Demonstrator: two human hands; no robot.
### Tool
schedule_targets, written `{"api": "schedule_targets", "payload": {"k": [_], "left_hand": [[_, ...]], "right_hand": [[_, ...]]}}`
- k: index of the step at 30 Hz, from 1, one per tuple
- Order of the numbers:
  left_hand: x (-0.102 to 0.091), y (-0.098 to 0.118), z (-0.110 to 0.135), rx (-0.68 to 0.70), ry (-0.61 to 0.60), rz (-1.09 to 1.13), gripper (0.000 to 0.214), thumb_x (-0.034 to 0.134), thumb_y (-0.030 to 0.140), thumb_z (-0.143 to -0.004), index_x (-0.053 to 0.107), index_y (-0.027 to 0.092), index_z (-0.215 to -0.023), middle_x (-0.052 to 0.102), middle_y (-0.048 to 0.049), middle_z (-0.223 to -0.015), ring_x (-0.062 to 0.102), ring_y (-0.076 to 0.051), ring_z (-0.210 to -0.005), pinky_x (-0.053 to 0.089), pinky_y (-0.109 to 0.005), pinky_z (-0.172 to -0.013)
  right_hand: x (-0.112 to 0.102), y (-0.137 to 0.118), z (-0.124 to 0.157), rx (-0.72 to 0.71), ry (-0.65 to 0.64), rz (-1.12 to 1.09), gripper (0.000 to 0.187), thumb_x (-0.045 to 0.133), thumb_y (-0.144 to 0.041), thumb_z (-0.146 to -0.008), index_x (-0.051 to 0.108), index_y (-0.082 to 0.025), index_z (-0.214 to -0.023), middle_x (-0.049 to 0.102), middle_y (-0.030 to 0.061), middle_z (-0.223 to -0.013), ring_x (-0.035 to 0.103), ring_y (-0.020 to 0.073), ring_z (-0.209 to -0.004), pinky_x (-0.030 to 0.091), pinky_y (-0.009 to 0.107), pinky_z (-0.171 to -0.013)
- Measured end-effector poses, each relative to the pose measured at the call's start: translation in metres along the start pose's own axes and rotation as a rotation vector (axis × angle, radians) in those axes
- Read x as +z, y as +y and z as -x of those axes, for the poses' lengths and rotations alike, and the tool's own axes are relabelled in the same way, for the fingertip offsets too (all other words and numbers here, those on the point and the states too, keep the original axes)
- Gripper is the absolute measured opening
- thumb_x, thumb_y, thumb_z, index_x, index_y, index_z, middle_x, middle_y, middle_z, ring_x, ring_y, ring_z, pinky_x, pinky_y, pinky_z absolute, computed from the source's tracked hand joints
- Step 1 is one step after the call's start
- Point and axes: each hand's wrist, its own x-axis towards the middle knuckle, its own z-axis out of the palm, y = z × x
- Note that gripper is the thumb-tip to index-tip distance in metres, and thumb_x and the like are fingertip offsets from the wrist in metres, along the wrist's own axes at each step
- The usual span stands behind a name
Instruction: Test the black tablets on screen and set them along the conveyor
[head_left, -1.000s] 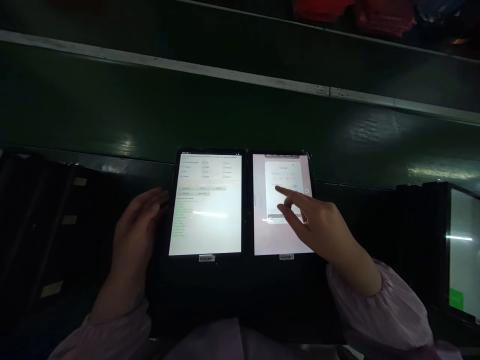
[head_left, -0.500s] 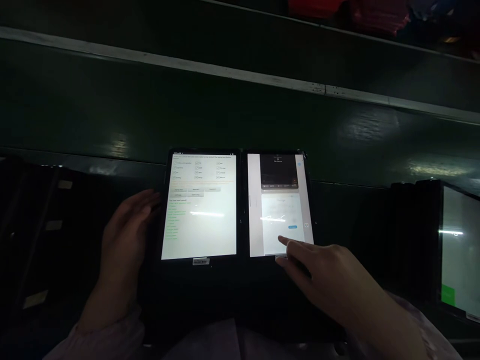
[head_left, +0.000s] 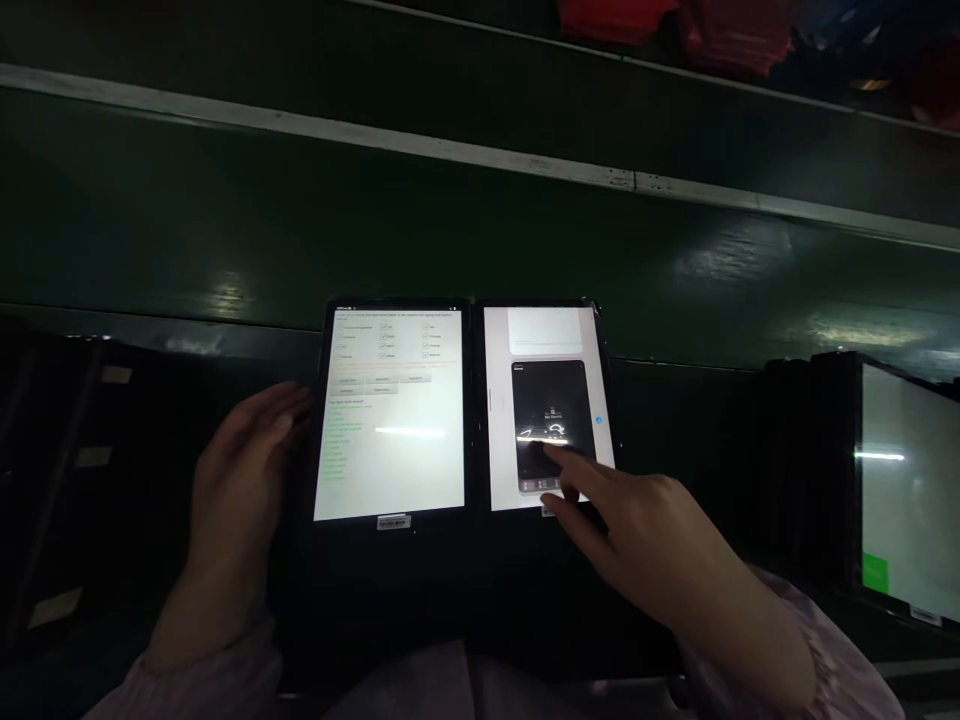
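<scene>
Two lit tablets lie side by side in front of me. The left tablet shows checkboxes, grey buttons and lines of green text, with a small label below its screen. On the right tablet is a dark app card with a white panel above it. My right hand has its index fingertip at the dark card, thumb apart and lower down; it holds nothing. Beside the left tablet's left edge, my left hand rests with fingers extended and nothing in it. Whether its fingertips touch the edge is too dark to tell.
Another lit tablet with a green patch stands at the right, beside dark upright slabs. Dark items with pale labels line the left. A pale strip crosses the green surface behind, and red items lie at the far top right.
On the right tablet, the dark card has scrolled down from the top to mid-screen. My right index finger has moved slightly up and left. The whole view has shifted a little.
</scene>
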Motion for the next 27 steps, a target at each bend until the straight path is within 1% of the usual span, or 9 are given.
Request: {"api": "schedule_targets", "payload": {"k": [4, 9, 11, 14, 16, 18, 20, 23, 27], "left_hand": [[0.0, 0.004, 0.007, -0.015, 0.014, 0.01, 0.032, 0.081, 0.028, -0.069, 0.084, 0.026, -0.102, 0.085, -0.0016, -0.108, 0.079, -0.029, -0.114, 0.06, -0.05, -0.113], [-0.003, 0.008, 0.017, 0.025, -0.017, -0.007, 0.027, 0.078, 0.024, -0.079, 0.083, 0.027, -0.105, 0.085, -0.0009, -0.11, 0.079, -0.028, -0.117, 0.06, -0.05, -0.114], [-0.003, 0.011, 0.019, 0.024, -0.025, -0.009, 0.027, 0.079, 0.024, -0.08, 0.083, 0.026, -0.107, 0.085, -0.0008, -0.112, 0.079, -0.029, -0.119, 0.059, -0.052, -0.116], [-0.002, 0.014, 0.022, 0.004, -0.034, -0.016, 0.027, 0.08, 0.024, -0.082, 0.082, 0.027, -0.109, 0.085, -0.0009, -0.114, 0.077, -0.03, -0.122, 0.056, -0.053, -0.119], [-0.002, 0.015, 0.023, 0.01, -0.037, -0.042, 0.028, 0.08, 0.024, -0.082, 0.082, 0.027, -0.11, 0.084, -0.0014, -0.116, 0.077, -0.031, -0.123, 0.056, -0.053, -0.119], [-0.003, 0.014, 0.021, 0.02, -0.034, -0.073, 0.03, 0.08, 0.025, -0.081, 0.083, 0.027, -0.111, 0.084, -0.0017, -0.116, 0.076, -0.032, -0.125, 0.057, -0.054, -0.118], [-0.003, 0.013, 0.019, 0.009, -0.029, -0.073, 0.029, 0.079, 0.026, -0.08, 0.084, 0.027, -0.108, 0.084, -0.0018, -0.114, 0.076, -0.033, -0.124, 0.057, -0.055, -0.117], [-0.002, 0.012, 0.018, -0.016, -0.018, -0.048, 0.028, 0.08, 0.026, -0.079, 0.084, 0.028, -0.106, 0.085, -0.0009, -0.113, 0.077, -0.033, -0.12, 0.056, -0.055, -0.118], [-0.002, 0.015, 0.025, -0.019, -0.02, -0.037, 0.031, 0.083, 0.03, -0.079, 0.084, 0.03, -0.111, 0.084, -0.0001, -0.118, 0.076, -0.032, -0.124, 0.052, -0.055, -0.123]], "right_hand": [[0.007, 0.011, -0.008, 0.042, 0.055, 0.061, 0.048, 0.037, -0.035, -0.118, 0.07, -0.004, -0.136, 0.085, 0.0133, -0.097, 0.07, 0.0146, -0.05, 0.053, 0.025, -0.044], [0.008, 0.014, -0.008, 0.104, -0.041, 0.071, 0.044, 0.043, -0.033, -0.115, 0.072, -0.007, -0.135, 0.085, 0.0105, -0.09, 0.07, 0.0159, -0.048, 0.054, 0.027, -0.045], [0.003, 0.01, -0.005, 0.114, -0.104, 0.006, 0.035, 0.049, -0.029, -0.113, 0.076, -0.012, -0.127, 0.085, 0.0068, -0.086, 0.071, 0.0156, -0.05, 0.054, 0.025, -0.047], [-0.005, 0.005, 0.0, 0.102, -0.149, -0.072, 0.032, 0.054, -0.028, -0.111, 0.079, -0.018, -0.095, 0.086, 0.0066, -0.087, 0.071, 0.0146, -0.049, 0.052, 0.023, -0.046], [-0.008, 0.006, 0.0, 0.102, -0.111, -0.08, 0.034, 0.054, -0.027, -0.111, 0.078, -0.019, -0.088, 0.087, 0.0086, -0.1, 0.063, 0.0108, -0.041, 0.05, 0.024, -0.043], [-0.009, 0.012, -0.003, 0.11, -0.071, -0.088, 0.028, 0.055, -0.025, -0.11, 0.079, -0.019, -0.097, 0.086, 0.009, -0.112, 0.058, 0.0087, -0.037, 0.05, 0.024, -0.042], [-0.007, 0.022, -0.009, 0.132, -0.062, -0.117, 0.027, 0.054, -0.025, -0.11, 0.08, -0.02, -0.105, 0.085, 0.0082, -0.117, 0.06, 0.0091, -0.04, 0.051, 0.023, -0.044], [-0.002, 0.043, -0.019, 0.198, -0.021, -0.179, 0.029, 0.052, -0.029, -0.11, 0.079, -0.019, -0.105, 0.082, 0.0112, -0.127, 0.058, 0.0084, -0.042, 0.048, 0.024, -0.044], [0.002, 0.066, -0.026, 0.249, 0.183, -0.191, 0.032, 0.052, -0.033, -0.108, 0.078, -0.014, -0.11, 0.085, 0.0138, -0.114, 0.043, 0.0062, -0.038, 0.04, 0.025, -0.042]]}}
